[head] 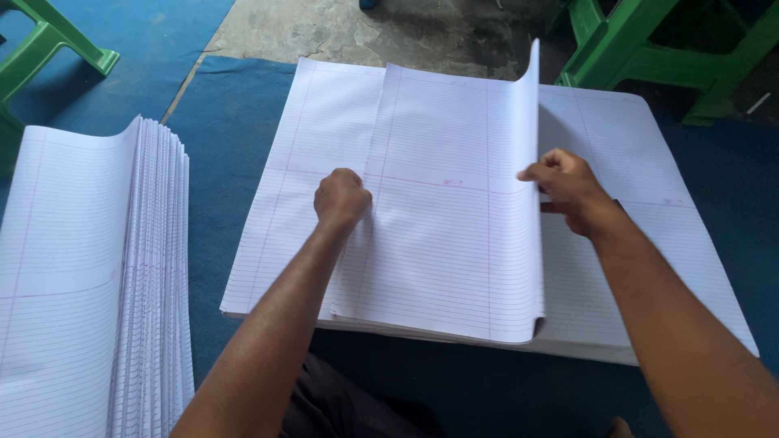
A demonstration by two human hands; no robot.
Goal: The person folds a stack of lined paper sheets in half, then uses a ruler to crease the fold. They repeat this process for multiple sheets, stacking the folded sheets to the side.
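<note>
A wide stack of ruled paper (649, 268) lies flat on a blue mat (227, 162), its sheets thin, white and printed with fine lines and pale pink margins. The top sheet (454, 227) is folded over towards the left, its fold curling up smooth and springy along the right side, and its free edge lies near the middle of the stack's left half.

The left hand (341, 199) is curled into a fist and presses knuckles-down on the folded sheet near its left edge; its grip is closed on nothing. The right hand (572, 191) pinches the upright fold between thumb and fingers (a narrow grip on the paper's curl).

To the left, apart from the stack, sits a pile of folded sheets (97, 276), their edges fanned in a stepped, ribbed row. The mat is a soft, felt-like cloth; beyond it shows rough grey concrete floor (341, 32). Glossy green plastic furniture legs (649, 57) stand at the upper right, and another green leg (49, 45) stands at the upper left.
</note>
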